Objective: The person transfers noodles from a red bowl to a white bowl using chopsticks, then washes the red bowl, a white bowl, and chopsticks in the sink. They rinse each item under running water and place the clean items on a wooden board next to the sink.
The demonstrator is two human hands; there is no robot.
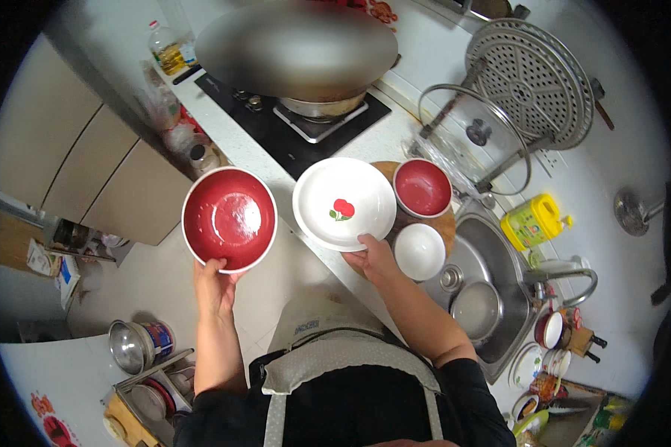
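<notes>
While the left hand (215,287) clamps its fingers on the red bowl's (230,217) rim left of centre, out over the floor, and the right hand (373,257) pinches the white plate (344,203) mid-frame, either could tip and drop.

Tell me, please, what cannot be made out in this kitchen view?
- Head view: what sits in the pan on the stove; a blurred patch covers it.
- The undersides of the red bowl in the left hand and the white plate in the right hand; both face up.
- The round wooden board; dishes cover most of it.
</notes>
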